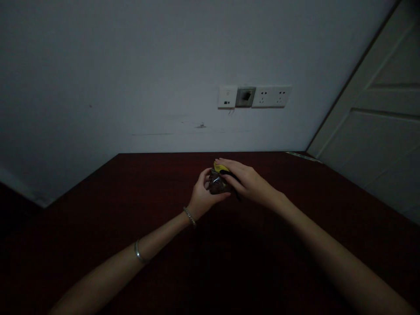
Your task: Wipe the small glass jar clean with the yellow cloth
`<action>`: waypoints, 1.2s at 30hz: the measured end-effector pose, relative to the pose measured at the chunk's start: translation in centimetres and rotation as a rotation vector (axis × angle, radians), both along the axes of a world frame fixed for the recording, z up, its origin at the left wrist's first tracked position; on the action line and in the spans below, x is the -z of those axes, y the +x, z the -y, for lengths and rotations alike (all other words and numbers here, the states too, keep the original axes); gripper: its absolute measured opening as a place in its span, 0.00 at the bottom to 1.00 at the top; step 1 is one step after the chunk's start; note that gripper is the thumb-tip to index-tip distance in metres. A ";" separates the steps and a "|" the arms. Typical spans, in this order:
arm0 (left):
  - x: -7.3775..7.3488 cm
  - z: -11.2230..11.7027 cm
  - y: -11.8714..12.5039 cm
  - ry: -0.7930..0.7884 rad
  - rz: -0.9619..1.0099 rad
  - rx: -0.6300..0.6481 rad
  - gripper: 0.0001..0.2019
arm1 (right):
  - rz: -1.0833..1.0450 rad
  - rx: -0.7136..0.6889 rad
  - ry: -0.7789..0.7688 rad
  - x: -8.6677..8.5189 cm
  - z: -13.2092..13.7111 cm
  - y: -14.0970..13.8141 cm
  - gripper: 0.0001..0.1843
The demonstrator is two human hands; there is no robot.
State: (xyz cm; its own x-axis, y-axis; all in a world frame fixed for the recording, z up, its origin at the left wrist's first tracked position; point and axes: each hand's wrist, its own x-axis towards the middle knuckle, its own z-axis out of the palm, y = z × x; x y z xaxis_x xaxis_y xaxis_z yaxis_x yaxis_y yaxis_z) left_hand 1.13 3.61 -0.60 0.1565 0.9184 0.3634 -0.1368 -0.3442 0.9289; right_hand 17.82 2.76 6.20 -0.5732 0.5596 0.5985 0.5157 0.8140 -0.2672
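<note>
A small clear jar (216, 184) with dark contents and a yellow lid (219, 167) stands near the back of a dark red table (131, 210). My left hand (204, 199) is wrapped round the jar's body from the left. My right hand (244, 180) lies over the top, fingers closed on the yellow lid. A dark thing under the right palm is too dim to make out. Two bracelets sit on my left wrist and forearm.
A white wall rises behind the table, with a row of sockets and a switch plate (254, 96) above the jar. A pale panelled door (377, 127) stands at the right. The room is dim.
</note>
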 end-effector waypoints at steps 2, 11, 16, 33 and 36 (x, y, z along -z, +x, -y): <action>0.1 0.0 0.0 0.014 -0.005 -0.011 0.41 | 0.037 -0.010 0.032 -0.2 0.3 -0.1 0.21; -0.2 -0.3 -0.2 0.002 0.058 -0.040 0.38 | 0.206 -0.015 0.189 -1.0 2.0 -1.2 0.20; -0.1 -0.7 -0.5 -0.009 0.042 -0.052 0.39 | 0.160 -0.064 0.059 -2.2 2.6 -0.6 0.15; -1.0 0.6 -0.2 0.177 -0.193 -0.053 0.42 | -0.274 -0.036 -0.203 -0.5 -0.1 0.3 0.24; -1.1 0.6 -0.2 0.177 -0.178 -0.029 0.42 | -0.264 -0.029 -0.161 -0.5 -0.1 0.6 0.20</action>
